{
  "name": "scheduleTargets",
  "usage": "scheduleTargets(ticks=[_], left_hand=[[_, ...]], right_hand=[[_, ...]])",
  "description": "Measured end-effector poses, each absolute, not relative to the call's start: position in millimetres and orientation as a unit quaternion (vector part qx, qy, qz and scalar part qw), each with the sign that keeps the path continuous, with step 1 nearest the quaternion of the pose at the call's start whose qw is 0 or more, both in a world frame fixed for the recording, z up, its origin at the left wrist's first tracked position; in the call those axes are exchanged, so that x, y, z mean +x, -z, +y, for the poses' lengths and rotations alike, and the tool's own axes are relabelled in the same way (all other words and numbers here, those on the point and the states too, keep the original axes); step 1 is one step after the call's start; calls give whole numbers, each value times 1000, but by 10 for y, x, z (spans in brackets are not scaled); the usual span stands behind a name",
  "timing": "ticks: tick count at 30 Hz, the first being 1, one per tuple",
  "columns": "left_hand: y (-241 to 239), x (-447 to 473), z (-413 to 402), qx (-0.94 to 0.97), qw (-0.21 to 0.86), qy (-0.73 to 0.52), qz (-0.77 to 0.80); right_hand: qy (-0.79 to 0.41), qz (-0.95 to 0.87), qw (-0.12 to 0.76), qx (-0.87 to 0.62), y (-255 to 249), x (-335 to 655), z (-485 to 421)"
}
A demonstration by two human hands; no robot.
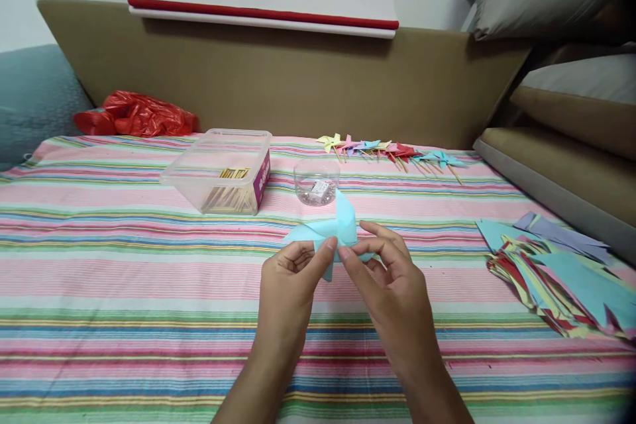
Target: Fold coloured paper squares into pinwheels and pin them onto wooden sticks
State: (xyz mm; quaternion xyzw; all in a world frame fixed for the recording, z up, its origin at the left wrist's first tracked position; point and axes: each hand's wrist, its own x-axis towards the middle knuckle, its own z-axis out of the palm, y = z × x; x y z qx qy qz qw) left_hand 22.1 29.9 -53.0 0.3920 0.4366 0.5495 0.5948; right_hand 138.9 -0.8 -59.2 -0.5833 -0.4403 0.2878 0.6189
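Note:
A light blue paper pinwheel (344,213) with folded blades is held up above the striped cloth. My left hand (293,278) pinches it from the left, thumb pressed near the pinwheel's centre. From the other side my right hand (392,278) grips it, with thumb and index finger close to the left thumb. Whether a pin sits at the centre cannot be made out. Just beyond the pinwheel stands a clear round tub (317,184) with small pins and a white label in it. A clear plastic box (218,175) holding wooden sticks is to the left.
Finished pinwheels on sticks (392,150) lie in a row at the back. Cut coloured paper sheets (561,271) are piled at the right. A red plastic bag (139,114) rests at the back left, and cushions (571,165) are stacked along the right edge.

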Motion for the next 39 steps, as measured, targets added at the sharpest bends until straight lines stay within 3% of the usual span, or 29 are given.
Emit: scheduleTargets(ticks=[6, 11, 15, 19, 23, 32, 39], left_hand=[[522, 54, 497, 274, 577, -644, 420], [473, -218, 573, 314, 519, -642, 469], [460, -424, 525, 559, 372, -487, 559], [510, -421, 448, 678, 318, -350, 563], [526, -327, 382, 718, 322, -281, 549], [539, -299, 417, 760, 321, -170, 539], [551, -244, 427, 764, 343, -150, 525]], right_hand=[[-308, -374, 673, -558, 539, 1369, -45], [-299, -382, 616, -620, 728, 1513, -11], [-191, -520, 527, -645, 840, 1698, 170], [-110, -599, 457, -648, 705, 1884, 648], [-72, -676, 358, -640, 425, 1896, 1363], [-30, -758, 3, -652, 281, 1403, 2523], [31, -704, -100, -702, 407, 1248, 2713]])
